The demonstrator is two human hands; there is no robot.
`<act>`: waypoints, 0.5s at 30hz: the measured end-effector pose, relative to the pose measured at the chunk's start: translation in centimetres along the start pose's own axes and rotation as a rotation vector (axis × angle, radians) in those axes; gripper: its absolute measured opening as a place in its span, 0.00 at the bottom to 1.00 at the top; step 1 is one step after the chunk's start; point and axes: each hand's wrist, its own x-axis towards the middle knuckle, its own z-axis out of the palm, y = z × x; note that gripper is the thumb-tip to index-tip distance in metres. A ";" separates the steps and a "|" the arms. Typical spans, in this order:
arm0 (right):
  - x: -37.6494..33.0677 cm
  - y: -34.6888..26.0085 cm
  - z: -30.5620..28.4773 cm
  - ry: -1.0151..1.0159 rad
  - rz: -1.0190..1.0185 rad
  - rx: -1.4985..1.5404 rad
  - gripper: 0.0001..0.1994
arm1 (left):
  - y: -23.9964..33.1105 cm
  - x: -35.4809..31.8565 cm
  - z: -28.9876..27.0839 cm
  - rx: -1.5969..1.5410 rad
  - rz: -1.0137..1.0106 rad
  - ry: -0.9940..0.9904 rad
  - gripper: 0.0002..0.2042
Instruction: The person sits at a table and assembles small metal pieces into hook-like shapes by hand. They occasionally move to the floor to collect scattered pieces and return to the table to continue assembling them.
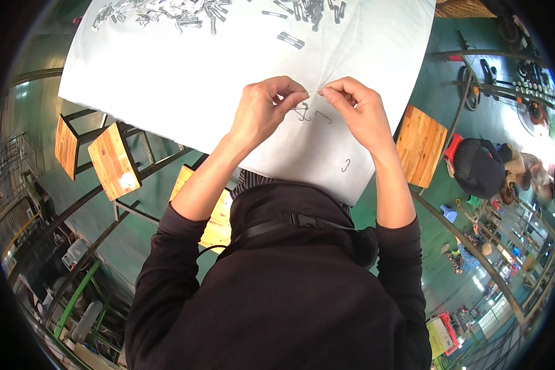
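Note:
Both hands meet above the white-covered table (364, 55), each pinching one end of a thin wire piece (313, 91). My left hand (266, 110) has thumb and forefinger pressed together on its left end. The right end sits between the thumb and forefinger of my right hand (359, 110). Just below the fingers lie a few bent wire hooks (302, 111), partly overlapping. A single wire hook (324, 116) rests to their right, and another wire hook (346, 164) lies nearer the table's front edge. The exact shape of the held wire is too fine to make out.
Many flat metal clips (166, 11) are heaped along the table's far side, with one pair of clips (291, 41) lying closer. Wooden stools (422, 145) stand right and left of the table. At the right, another person (481, 166) is on the green floor.

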 end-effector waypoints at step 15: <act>-0.9 0.8 -1.8 -0.375 0.126 0.080 0.11 | 0.2 1.1 -1.4 -0.235 -0.119 -0.515 0.18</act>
